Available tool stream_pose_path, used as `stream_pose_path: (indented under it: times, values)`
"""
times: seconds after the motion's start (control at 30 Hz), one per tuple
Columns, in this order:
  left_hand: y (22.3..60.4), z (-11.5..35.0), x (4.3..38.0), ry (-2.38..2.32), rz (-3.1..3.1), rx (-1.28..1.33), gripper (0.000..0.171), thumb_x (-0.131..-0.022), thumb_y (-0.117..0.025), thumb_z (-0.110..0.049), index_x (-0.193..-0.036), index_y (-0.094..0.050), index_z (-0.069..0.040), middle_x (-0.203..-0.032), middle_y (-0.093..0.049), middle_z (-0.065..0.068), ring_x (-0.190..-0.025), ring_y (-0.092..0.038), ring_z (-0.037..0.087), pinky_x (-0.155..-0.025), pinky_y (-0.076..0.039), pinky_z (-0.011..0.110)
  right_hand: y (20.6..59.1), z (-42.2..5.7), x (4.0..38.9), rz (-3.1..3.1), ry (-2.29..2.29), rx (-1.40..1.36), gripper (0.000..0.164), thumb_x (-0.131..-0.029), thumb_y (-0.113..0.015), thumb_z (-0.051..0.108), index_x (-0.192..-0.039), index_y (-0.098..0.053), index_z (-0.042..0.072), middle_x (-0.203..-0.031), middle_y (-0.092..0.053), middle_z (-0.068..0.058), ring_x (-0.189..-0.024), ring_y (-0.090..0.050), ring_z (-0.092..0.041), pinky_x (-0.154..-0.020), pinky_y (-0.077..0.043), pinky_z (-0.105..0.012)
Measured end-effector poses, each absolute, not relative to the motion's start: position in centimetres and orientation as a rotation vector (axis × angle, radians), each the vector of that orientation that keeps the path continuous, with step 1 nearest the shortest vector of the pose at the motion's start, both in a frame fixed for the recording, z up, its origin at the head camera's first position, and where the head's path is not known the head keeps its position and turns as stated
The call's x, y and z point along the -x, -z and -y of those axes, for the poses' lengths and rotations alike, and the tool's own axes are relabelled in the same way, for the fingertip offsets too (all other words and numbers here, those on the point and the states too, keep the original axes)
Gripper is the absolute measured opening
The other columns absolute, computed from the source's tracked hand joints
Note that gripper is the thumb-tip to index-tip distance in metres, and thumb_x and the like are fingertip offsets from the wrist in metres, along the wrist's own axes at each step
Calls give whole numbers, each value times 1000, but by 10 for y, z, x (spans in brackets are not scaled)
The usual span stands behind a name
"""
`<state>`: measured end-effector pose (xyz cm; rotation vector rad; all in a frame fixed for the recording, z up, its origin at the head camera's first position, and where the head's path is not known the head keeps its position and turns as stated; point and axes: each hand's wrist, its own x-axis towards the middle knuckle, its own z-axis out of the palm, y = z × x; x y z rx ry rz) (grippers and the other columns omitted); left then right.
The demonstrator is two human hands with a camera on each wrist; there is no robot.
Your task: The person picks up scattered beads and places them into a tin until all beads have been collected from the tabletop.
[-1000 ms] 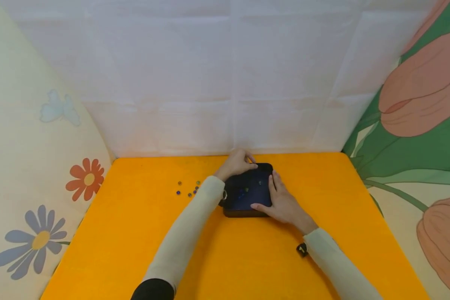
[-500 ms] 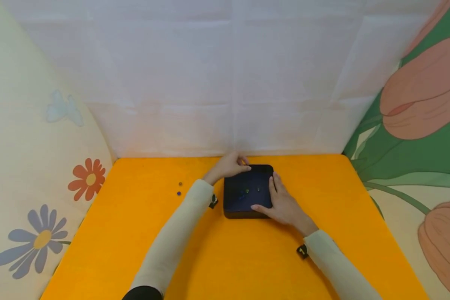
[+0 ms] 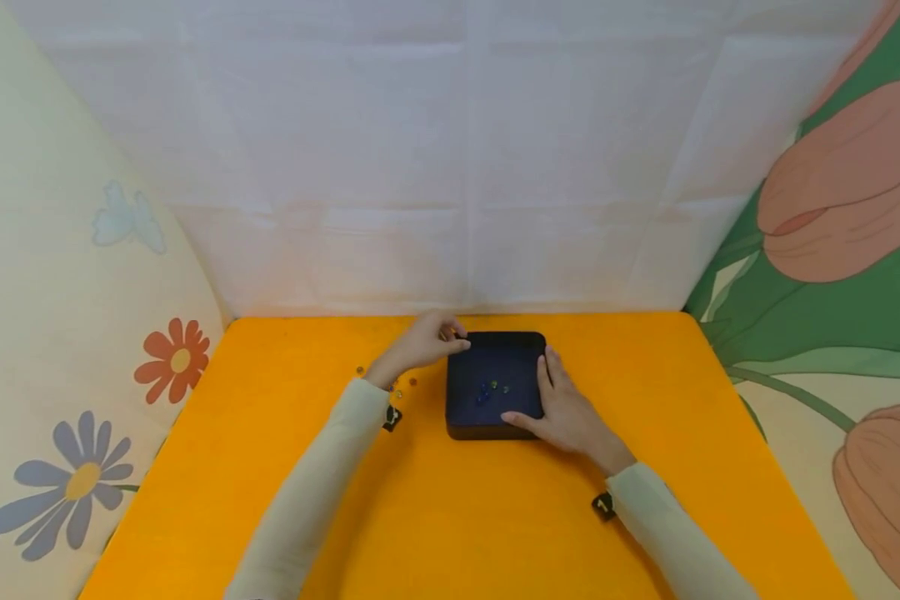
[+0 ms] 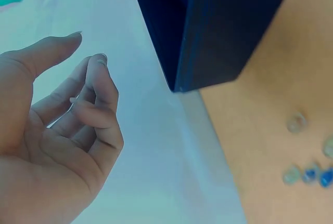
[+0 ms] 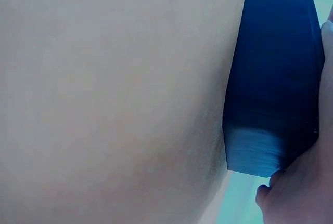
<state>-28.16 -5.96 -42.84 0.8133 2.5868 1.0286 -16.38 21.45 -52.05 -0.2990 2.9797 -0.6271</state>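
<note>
A black square tray [image 3: 496, 358] holds several small glass marbles [image 3: 487, 390], blue and clear-greenish, grouped near its middle. My left hand [image 3: 423, 340] hovers by the tray's back left corner. In the left wrist view, its fingers bend loosely, the thumb stands apart from them, and no object is between them. My right hand [image 3: 566, 408] holds the tray's front right corner, with the thumb over the front rim and the fingers along the right side. Part of that hand is cut off in the right wrist view.
More glass marbles [image 4: 310, 173] lie on the orange tabletop [image 3: 450, 517] left of the tray, some partly hidden by my left wrist. A white backdrop [image 3: 345, 167] rises behind the table, with flower-printed cloths [image 3: 870, 333] at both sides.
My left hand has moved left from above the tray to its back left corner. A clear marble in the tray has rolled toward the others. My right hand has stayed put.
</note>
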Motion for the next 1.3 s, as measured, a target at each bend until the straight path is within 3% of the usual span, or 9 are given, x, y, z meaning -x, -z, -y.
stream_pose_path:
  times: [0.23,0.53,0.83,1.3]
  values:
    - [437,96,270,-1052,-2604,-726,26,-104,-68,-31,-119,-74,-11,-110,-73,9,-94,-68,23,-82,-57,39,524,-216,164,-3001,618,326,127,-88,-51,88,-168,-4,1,-177,12,-18,-165,-8,-40,-123,-37,-57]
    - [461,145,249,-1143,-2607,-603,36,-103,-69,-28,-127,-71,-2,-108,-75,15,-88,-70,38,-67,-56,34,520,-215,160,-2997,664,331,126,-88,-54,86,-168,-4,1,-177,11,-19,-164,-10,-41,-121,-40,-58]
    - [482,177,229,-1129,-2672,-509,23,-103,-70,-25,-118,-76,-9,-106,-75,8,-89,-65,19,-75,-55,30,522,-216,161,-2989,661,317,127,-87,-51,89,-168,-3,3,-178,14,-15,-165,-9,-39,-123,-37,-57]
    - [509,182,214,-1092,-2711,-471,32,-97,-77,-21,-125,-71,-5,-99,-73,7,-86,-66,16,-70,-55,26,521,-218,163,-2982,639,324,127,-88,-49,89,-168,-1,3,-177,14,-17,-166,-3,-39,-126,-31,-59]
